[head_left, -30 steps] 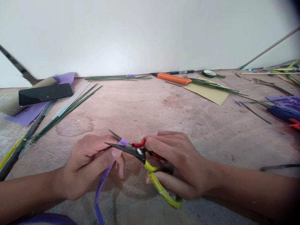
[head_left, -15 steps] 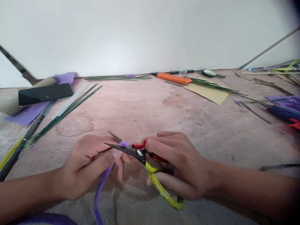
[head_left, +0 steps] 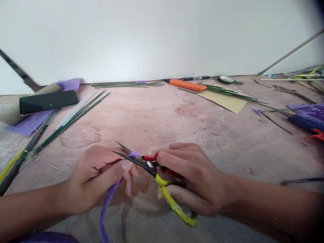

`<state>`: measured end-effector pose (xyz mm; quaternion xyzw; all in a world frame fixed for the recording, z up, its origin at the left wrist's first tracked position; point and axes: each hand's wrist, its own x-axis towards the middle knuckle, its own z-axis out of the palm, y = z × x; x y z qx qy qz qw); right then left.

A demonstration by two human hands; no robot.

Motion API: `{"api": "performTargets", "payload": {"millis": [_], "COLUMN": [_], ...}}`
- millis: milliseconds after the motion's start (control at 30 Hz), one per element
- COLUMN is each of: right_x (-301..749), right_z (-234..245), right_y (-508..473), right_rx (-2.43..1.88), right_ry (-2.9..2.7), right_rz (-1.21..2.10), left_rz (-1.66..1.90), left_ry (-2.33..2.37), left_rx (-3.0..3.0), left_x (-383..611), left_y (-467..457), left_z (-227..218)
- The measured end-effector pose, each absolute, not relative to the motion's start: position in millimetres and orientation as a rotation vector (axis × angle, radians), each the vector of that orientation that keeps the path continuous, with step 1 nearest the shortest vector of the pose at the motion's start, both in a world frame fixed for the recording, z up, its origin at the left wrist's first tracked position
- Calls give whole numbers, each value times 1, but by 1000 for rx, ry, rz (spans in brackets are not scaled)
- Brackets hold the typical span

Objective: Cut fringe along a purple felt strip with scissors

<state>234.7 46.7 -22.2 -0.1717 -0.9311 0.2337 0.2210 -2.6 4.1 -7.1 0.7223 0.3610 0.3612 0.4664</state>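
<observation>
My left hand (head_left: 97, 177) pinches a long purple strip (head_left: 107, 202), whose end sticks up between the blades. My right hand (head_left: 194, 177) grips a pair of scissors (head_left: 154, 170) with one red and one yellow-green handle loop. The black blades stand apart, pointing left across my left fingertips, with the strip's tip (head_left: 133, 154) between them. Both hands hover low over the pinkish wooden tabletop (head_left: 162, 114), close to my body.
Green wire stems (head_left: 71, 118) and a ruler lie at the left, beside a black phone (head_left: 48, 101) on purple paper. At the back lie an orange cutter (head_left: 187, 85), green tape roll (head_left: 225, 79), tan paper (head_left: 225, 98) with stems. Purple and blue items (head_left: 307, 118) sit at the right edge.
Almost nothing differs: both hands and the scissors stay in place, and the hanging purple strip has swung slightly left.
</observation>
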Motion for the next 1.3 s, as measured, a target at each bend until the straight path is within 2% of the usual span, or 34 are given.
{"api": "performTargets", "payload": {"millis": [700, 1300], "right_x": [235, 235], "right_z": [-23, -19], "right_y": [44, 45], "right_rx": [-556, -515], "right_ry": [-2523, -2563], "right_rz": [597, 596], "left_rz": [990, 924], "left_ry": [913, 979], "left_rx": [1608, 1825], "left_x": [-2, 1], "left_y": [2, 5], "left_z": [-10, -4]}}
